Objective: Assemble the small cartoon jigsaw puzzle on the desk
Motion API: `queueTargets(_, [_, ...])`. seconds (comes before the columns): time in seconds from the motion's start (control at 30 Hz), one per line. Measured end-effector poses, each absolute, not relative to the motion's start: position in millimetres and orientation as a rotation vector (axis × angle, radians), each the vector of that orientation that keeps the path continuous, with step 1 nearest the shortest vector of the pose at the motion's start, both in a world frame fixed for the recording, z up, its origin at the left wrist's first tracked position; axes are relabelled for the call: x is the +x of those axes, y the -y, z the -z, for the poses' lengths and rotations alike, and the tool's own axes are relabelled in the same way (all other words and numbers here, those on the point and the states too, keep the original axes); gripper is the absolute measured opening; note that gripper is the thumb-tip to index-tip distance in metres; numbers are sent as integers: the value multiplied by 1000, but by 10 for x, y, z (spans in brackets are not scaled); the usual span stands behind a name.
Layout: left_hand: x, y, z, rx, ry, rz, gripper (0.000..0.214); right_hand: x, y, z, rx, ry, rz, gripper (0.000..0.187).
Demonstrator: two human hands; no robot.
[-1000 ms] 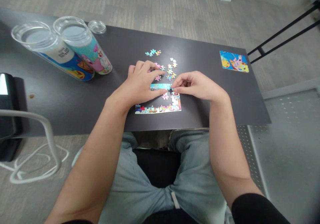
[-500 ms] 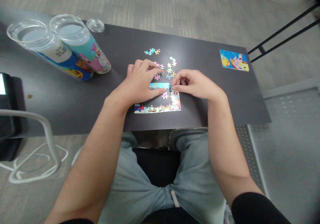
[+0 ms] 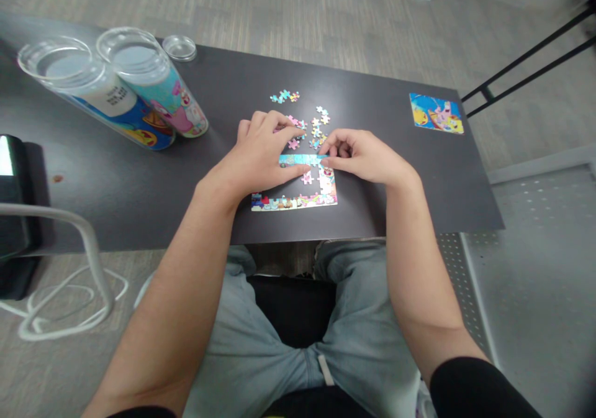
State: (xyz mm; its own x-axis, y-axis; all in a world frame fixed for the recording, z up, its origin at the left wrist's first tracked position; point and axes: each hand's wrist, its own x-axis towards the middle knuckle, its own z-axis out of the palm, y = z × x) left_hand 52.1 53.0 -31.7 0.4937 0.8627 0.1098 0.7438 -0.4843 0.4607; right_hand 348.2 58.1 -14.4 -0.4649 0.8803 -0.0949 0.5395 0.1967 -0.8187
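Observation:
A jigsaw frame (image 3: 298, 204) lies on the dark table, its bottom, right and top edges joined around a bare middle. My right hand (image 3: 361, 154) is closed at the frame's top right corner, thumb and fingertips pinching a blue puzzle piece (image 3: 321, 160) there. Over the frame's left part rests my left hand (image 3: 263, 148), open, its thumb stretched along the top row and its fingers reaching over loose pink puzzle pieces (image 3: 293, 144). The frame's left side is hidden under that hand. Inside the frame sits a loose pink piece (image 3: 307, 178).
Beyond my hands lie yellowish loose pieces (image 3: 318, 130) and a blue cluster (image 3: 284, 97). Two printed canisters (image 3: 118, 104) (image 3: 181, 107) stand at left near a clear lid (image 3: 179, 48). A picture card (image 3: 436, 113) is at far right. A white cable (image 3: 88, 238) loops at left.
The blue piece under my right fingertips now sits level with the top row at the corner, where a dark gap showed before. My right hand has barely shifted; my left hand stays put.

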Motion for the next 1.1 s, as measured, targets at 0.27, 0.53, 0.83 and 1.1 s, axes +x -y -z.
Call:
queueTargets(0.27, [420, -588, 343, 2361, -1400, -537, 54, 3525, -596, -10, -1463, 1999, -847, 11])
queueTargets(0.53, [408, -566, 301, 2328, -1464, -472, 55, 3542, -769, -99, -1487, 1988, -676, 10])
queueTargets(0.83, [399, -581, 286, 2344, -1428, -490, 43, 3205, -883, 73, -1498, 2151, -661, 19])
queueTargets(1.1, [342, -568, 247, 2348, -1471, -506, 39, 3288, -1023, 174, -1555, 2155, -613, 18])
